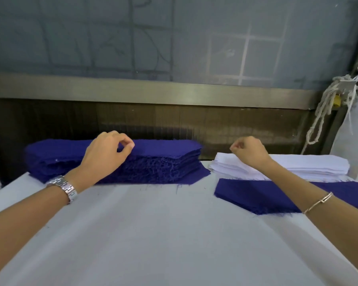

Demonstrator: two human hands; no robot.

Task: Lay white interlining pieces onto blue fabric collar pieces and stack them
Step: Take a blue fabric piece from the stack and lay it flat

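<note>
White-covered desk (pixel 153 234) carries both piles: left hand (pixel 110 149) pinches the top of the blue collar stack (pixel 165 162); right hand (pixel 249 150) curls over the interlining stack (pixel 310 165), grip unclear. Frayed edges may drag up extra layers.

The left hand (pixel 105 153) covers part of the blue collar stack (pixel 163 159) under its fingers. I cannot tell if they pinch a piece. The right hand (pixel 249 151) hides most of its fingertips. The flat blue piece (pixel 256 195), nearer than those fingers, runs off the edge.
</note>
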